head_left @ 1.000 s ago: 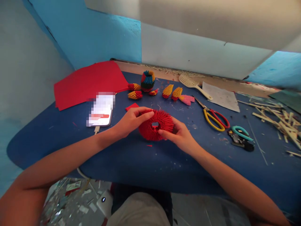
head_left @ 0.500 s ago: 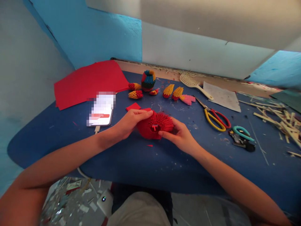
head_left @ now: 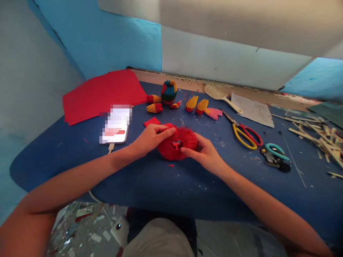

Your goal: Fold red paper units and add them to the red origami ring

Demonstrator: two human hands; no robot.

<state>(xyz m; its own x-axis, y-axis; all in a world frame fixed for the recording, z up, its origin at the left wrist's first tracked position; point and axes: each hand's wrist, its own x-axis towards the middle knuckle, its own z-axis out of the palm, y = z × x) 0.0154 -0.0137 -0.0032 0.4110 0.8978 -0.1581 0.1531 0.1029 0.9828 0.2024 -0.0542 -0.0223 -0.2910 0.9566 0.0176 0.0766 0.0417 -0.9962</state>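
Between my hands is a red ring of folded paper pieces, with a small hole at its middle. My left hand pinches its upper left rim, thumb on top. At the right rim, my right hand grips it with the thumb near the hole and the fingers hidden behind. A small red paper piece lies behind my left hand, and a red scrap sits in front of the ring.
On the blue table are a lit phone on a cable, red sheets, a folded-paper pot, yellow-red paper pieces, scissors, a turquoise-handled tool, a hairbrush and pale strips.
The red ring has turned slightly and now shows its face more fully, rounder than before. My left thumb has shifted a little to the right along the rim. My right hand stays in place.
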